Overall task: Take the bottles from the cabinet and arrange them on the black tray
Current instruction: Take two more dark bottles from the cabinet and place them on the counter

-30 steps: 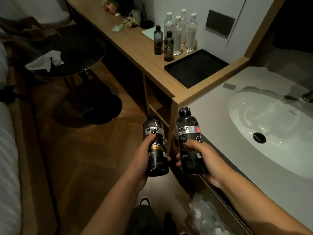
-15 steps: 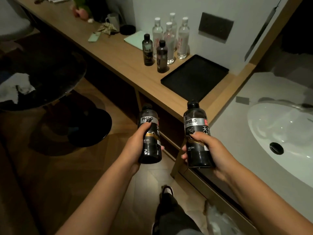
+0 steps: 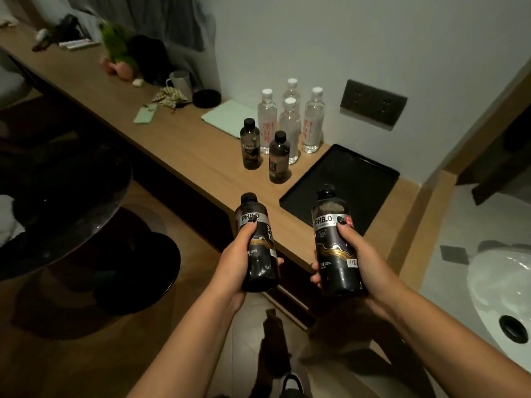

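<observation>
My left hand [image 3: 235, 262] grips a black PH8.0 bottle [image 3: 258, 271] upright in front of the wooden counter's edge. In my right hand [image 3: 362, 259] is a second black PH8.0 bottle [image 3: 334, 254], held upright with its cap over the near corner of the black tray [image 3: 359, 179]. The tray lies on the counter with nothing on it. Two more dark bottles [image 3: 252, 143] [image 3: 278, 156] stand on the counter left of the tray. Behind them, against the wall, stand several clear water bottles [image 3: 313, 119].
The wooden counter [image 3: 178, 142] carries a pale green folder [image 3: 227, 116], a phone [image 3: 145, 113], a mug [image 3: 179, 81] and a plush toy [image 3: 117, 53]. A white sink [image 3: 502, 285] lies to the right. A dark round glass table [image 3: 57, 202] stands on the left.
Both hands have risen with their bottles toward the counter. My view has moved closer; the right bottle's cap now overlaps the tray's near corner.
</observation>
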